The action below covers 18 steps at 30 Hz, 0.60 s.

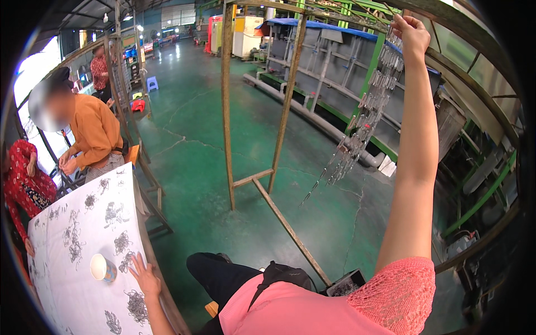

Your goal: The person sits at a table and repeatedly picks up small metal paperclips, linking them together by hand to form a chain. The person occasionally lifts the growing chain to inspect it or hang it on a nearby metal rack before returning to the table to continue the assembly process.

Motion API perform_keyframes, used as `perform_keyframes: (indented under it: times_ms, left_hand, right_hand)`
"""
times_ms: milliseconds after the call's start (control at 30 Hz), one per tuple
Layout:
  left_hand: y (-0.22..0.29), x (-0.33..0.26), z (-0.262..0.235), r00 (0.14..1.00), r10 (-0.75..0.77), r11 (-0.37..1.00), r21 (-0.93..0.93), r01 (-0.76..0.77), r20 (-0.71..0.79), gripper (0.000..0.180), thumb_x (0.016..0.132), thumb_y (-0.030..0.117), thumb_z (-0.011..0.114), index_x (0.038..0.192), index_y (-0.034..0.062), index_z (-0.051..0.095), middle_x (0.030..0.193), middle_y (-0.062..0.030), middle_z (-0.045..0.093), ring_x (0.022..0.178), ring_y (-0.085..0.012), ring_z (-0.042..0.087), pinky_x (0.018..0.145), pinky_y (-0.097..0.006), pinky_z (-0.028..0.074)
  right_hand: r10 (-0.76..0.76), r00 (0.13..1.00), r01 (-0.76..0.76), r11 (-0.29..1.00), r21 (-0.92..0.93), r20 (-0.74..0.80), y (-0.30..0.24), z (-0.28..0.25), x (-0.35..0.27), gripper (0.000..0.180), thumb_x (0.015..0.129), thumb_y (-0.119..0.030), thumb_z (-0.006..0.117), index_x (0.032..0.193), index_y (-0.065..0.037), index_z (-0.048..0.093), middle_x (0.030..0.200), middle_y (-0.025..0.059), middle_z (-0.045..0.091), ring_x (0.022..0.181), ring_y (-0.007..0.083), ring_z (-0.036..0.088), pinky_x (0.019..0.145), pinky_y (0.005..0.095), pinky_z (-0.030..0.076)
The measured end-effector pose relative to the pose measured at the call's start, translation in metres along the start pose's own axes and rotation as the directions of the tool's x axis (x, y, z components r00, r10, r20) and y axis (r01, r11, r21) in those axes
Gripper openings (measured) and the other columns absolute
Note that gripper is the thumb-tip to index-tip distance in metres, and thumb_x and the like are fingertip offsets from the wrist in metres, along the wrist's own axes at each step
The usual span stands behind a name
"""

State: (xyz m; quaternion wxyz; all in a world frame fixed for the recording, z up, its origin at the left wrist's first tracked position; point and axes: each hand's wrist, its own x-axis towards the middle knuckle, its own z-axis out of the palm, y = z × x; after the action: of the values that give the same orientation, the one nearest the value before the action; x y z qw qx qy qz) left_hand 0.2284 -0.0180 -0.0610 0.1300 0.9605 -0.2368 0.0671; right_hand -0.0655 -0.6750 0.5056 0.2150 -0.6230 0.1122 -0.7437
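My right hand (412, 36) is raised high at the right, its fingers pinched together at the top bar of a frame. What it pinches is too small to make out. Beside and below it hang long strands of small shiny metal pieces (373, 100), linked end to end. Down at the left, my left hand (145, 277) rests on the edge of a white-covered table (100, 223), fingers spread. Close to its fingertips lies a small pile of dark, thin wire-like pieces (127, 261). A paper cup (103, 268) stands on the table to its left.
Several more piles of dark pieces (137, 307) lie on the table. A person in orange (97, 131) and another in a red patterned top (27, 173) are across it. A metal frame (226, 111) with a floor bar (293, 231) stands ahead. Grey tanks (318, 61) line the right.
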Motion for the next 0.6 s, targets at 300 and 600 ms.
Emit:
perform_keyframes:
  times_ms: [300,600]
  left_hand:
    - [-0.006,-0.003,0.004,1.0,0.017,1.0,0.008,-0.017,-0.016,0.021,0.067,-0.008,0.05,0.083,0.0037,0.058,0.152,-0.0179,0.02,0.143,-0.0377,0.006,0.112,-0.06,0.004]
    - [-0.015,0.002,0.008,0.999,0.026,0.998,0.061,-0.024,-0.022,0.022,0.071,-0.007,0.05,0.087,0.0064,0.058,0.153,-0.0143,0.021,0.143,-0.0366,0.009,0.11,-0.062,0.008]
  right_hand:
    - [0.025,0.997,-0.033,0.992,-0.123,-0.067,0.003,0.008,-0.004,0.028,0.081,-0.01,0.073,0.098,0.006,0.058,0.087,0.0119,0.067,0.074,0.0174,0.069,0.059,0.023,0.057]
    - [-0.099,0.99,0.067,0.956,-0.286,-0.102,-0.029,0.002,-0.075,0.026,0.091,-0.017,0.063,0.108,0.001,0.056,0.086,0.0096,0.063,0.063,0.01,0.058,0.049,0.0181,0.046]
